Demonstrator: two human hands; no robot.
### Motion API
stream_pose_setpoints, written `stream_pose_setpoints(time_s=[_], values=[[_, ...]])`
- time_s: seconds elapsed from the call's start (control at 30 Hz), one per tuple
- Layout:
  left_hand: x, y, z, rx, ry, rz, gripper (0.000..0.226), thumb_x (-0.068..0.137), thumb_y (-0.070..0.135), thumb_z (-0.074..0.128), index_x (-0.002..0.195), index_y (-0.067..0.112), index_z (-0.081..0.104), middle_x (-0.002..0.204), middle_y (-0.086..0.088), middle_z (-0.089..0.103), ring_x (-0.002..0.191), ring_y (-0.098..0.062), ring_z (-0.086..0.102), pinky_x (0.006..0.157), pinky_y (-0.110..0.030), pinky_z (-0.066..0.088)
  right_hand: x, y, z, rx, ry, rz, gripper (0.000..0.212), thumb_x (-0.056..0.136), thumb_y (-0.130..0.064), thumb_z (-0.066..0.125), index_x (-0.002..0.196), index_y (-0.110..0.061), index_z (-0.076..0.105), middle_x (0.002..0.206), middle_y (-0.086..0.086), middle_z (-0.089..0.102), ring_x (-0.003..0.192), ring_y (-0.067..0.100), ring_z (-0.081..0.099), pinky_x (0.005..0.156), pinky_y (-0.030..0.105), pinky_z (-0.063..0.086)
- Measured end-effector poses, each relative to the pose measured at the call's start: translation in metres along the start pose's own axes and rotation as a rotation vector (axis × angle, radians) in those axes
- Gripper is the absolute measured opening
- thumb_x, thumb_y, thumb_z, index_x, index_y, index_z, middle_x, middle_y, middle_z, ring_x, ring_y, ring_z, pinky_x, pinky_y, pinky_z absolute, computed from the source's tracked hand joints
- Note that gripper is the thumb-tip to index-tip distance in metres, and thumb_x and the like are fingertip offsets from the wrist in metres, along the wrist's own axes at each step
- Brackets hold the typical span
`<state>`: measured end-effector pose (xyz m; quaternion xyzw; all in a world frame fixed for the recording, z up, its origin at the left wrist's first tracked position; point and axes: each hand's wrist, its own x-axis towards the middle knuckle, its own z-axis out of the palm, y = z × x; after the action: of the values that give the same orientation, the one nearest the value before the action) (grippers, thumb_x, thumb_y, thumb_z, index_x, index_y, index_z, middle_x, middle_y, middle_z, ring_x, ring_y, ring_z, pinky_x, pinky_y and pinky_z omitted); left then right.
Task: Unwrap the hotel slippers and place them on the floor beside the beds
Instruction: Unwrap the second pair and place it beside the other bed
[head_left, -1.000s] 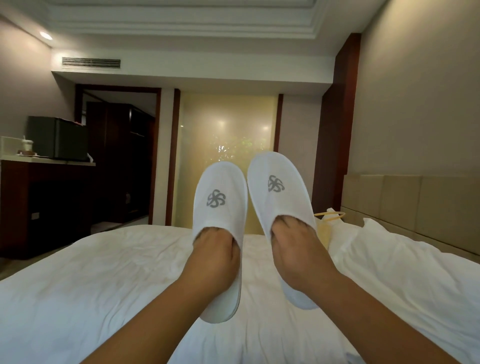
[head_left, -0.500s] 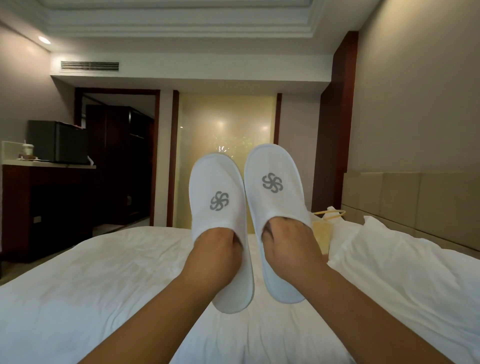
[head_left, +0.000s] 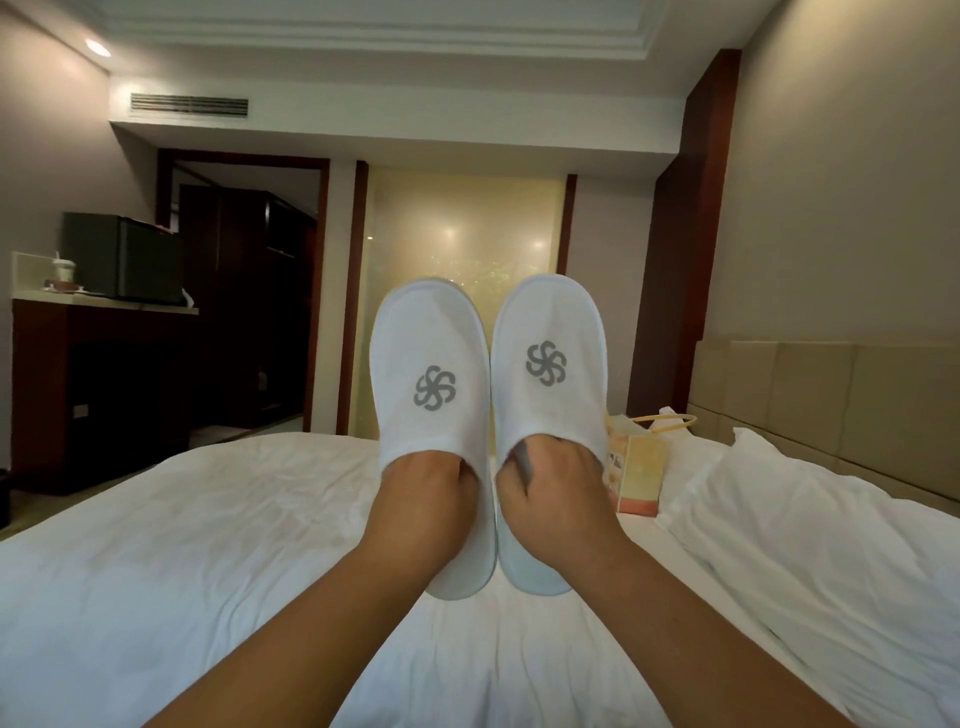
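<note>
Two white hotel slippers with grey swirl logos are held upright above the bed (head_left: 208, 545), toes pointing up, unwrapped. My left hand (head_left: 426, 499) has its fingers tucked inside the left slipper (head_left: 431, 364). My right hand (head_left: 556, 493) is pushed into the opening of the right slipper (head_left: 550, 338). The two slippers stand side by side, their inner edges touching. Both heels hang just above the white sheet. No wrapping shows on either slipper.
A yellow paper bag (head_left: 641, 467) with handles stands on the bed right behind the right slipper. A white pillow (head_left: 810, 545) lies at the right by the beige headboard (head_left: 831, 395). A dark wooden cabinet (head_left: 104, 384) with a black appliance stands left. Floor shows at the far left.
Both slippers have come closer together until they touch, and the right one has straightened from its tilt. My hands stay inside them.
</note>
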<state>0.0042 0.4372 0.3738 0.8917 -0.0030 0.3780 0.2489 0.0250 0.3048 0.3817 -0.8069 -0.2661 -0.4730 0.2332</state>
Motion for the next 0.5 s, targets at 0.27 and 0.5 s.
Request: stream_pose_setpoints(time_s=[0.27,0.5], values=[[0.030,-0.065,0.018,-0.207,-0.155,-0.116,0.016,0.101,0.014,0.043,0.102,0.009,0.059,0.089,0.000,0.053,0.088,-0.012,0.050,0.086,-0.026,0.045,0.020,-0.006,0.091,-0.011,-0.066,0.074,0.047,0.066,-0.044,0.083,0.087,-0.007,0.062,0.088,0.013,0.070,0.087,0.032,0.067,0.074,0.038,0.054],[0.079,-0.167,0.050,-0.440,-0.434,0.117,0.061,0.088,0.000,0.047,0.128,0.046,0.056,0.130,0.023,0.057,0.119,0.007,0.050,0.101,-0.013,0.041,0.065,0.023,0.241,0.102,-0.305,0.251,0.037,0.088,-0.018,0.062,0.122,-0.002,0.062,0.120,0.021,0.064,0.115,0.038,0.057,0.104,0.044,0.042]])
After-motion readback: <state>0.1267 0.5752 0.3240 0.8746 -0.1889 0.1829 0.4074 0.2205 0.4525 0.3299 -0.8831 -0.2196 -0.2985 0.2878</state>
